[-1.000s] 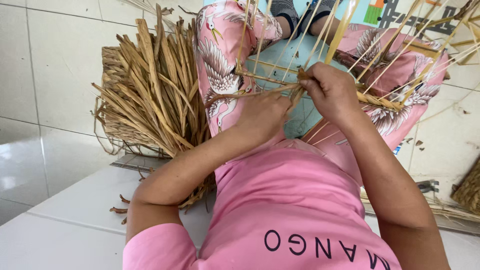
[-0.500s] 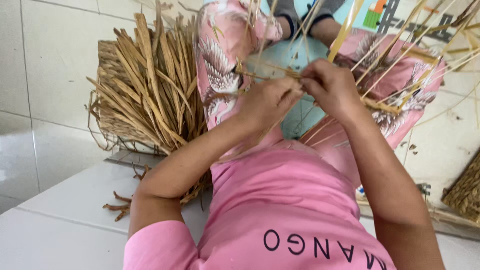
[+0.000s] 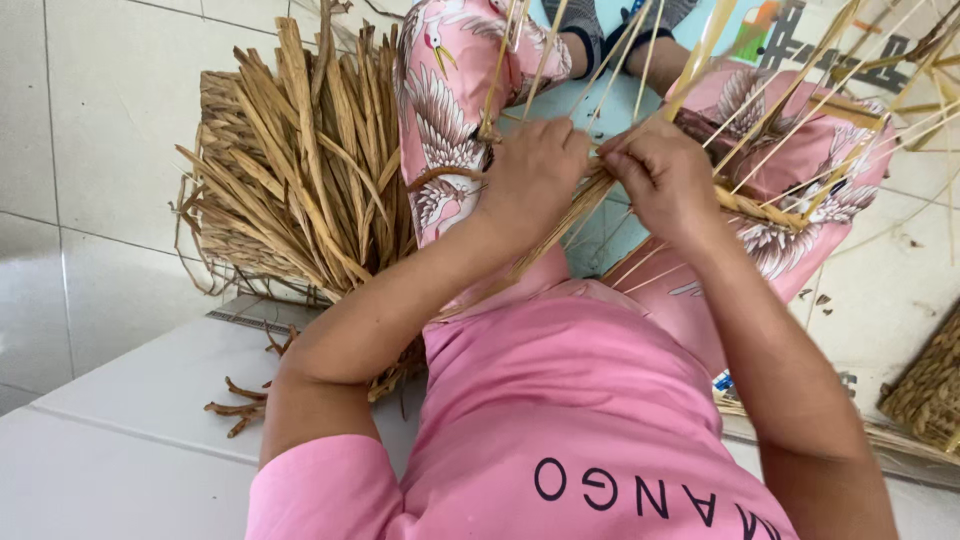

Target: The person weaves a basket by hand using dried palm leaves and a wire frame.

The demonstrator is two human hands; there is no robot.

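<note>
Pink shirt (image 3: 560,400), pink bird-patterned trousers (image 3: 450,110), tan straw bundle (image 3: 300,180), white tiles (image 3: 110,100).

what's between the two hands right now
In the head view, the left hand and right hand are a small gap apart; a bundle of straw strands runs through it, gripped by both.

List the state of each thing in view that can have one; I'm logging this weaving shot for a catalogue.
Left hand: closed around the strips.
Right hand: closed, pinching the strips.
Woven strips: gripped between both hands, partly woven, loose ends fanning upward.
Bundle of dried leaves: loose, unwoven, piled on a basket on the left.
Woven basket: finished weave, mostly out of frame.
</note>
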